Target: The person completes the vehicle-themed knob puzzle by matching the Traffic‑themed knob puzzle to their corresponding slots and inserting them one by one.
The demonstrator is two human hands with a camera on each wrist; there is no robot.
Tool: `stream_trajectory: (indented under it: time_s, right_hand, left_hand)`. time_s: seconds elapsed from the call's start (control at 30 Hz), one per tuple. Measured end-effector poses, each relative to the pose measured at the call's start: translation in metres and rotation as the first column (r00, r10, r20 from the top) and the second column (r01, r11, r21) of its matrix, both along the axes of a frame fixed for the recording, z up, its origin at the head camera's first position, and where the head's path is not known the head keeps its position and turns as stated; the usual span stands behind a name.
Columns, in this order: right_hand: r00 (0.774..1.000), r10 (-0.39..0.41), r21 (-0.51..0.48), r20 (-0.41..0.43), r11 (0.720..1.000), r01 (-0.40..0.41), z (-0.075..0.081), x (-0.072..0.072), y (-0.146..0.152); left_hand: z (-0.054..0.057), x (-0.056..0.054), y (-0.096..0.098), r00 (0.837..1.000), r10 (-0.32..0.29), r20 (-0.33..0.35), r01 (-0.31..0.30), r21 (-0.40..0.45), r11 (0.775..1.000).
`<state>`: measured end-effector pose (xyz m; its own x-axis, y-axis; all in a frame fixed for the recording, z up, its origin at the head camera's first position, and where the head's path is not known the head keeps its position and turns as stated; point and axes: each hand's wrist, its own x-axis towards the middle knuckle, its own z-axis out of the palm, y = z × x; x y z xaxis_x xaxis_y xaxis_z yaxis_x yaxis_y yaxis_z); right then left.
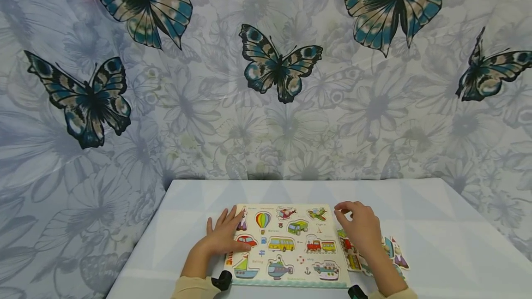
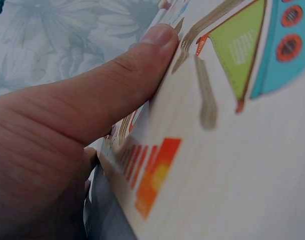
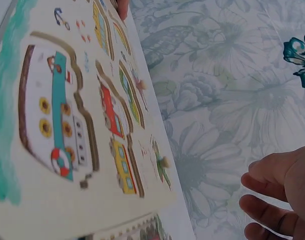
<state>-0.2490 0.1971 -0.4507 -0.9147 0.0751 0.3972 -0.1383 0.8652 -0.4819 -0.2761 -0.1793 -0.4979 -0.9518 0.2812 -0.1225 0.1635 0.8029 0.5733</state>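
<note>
A wooden picture puzzle board (image 1: 297, 255) lies on the table, showing vehicles in outlined recesses. Among its pictures are a ship (image 3: 55, 112), a red and yellow train (image 1: 320, 245), a sailboat (image 1: 246, 267) and a green plane (image 1: 317, 214). My left hand (image 1: 224, 234) rests on the board's left edge with fingers spread; its thumb (image 2: 127, 70) lies over the surface near the sailboat. Just off the board's upper right corner, my right hand (image 1: 360, 227) hovers with loosely bent fingers (image 3: 272, 172) and nothing visible in them.
Loose puzzle pieces (image 1: 396, 253) lie right of the board, partly hidden beneath my right forearm. The white table (image 1: 449, 243) extends on both sides. Behind it hangs a floral cloth (image 1: 291, 137) printed with several butterflies.
</note>
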Motion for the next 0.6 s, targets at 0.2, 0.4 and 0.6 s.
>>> stream_trajectory:
  time_s: [0.2,0.4,0.6]
  right_hand:
    - [0.994,-0.071,-0.034,0.087,0.997,0.074,-0.003,0.002,0.024]
    - [0.984,-0.107,-0.047,0.143,0.992,0.114,-0.009,0.002,0.044]
    - [0.963,-0.135,-0.048,0.234,0.988,0.15,-0.019,0.0,0.058]
  left_hand:
    - [0.001,-0.001,0.0,1.0,0.009,0.009,-0.009,0.003,1.0]
    - [0.001,0.0,0.002,1.0,-0.004,0.015,0.004,0.011,1.0]
    - [-0.002,0.001,0.001,1.0,0.0,-0.004,0.0,0.012,1.0]
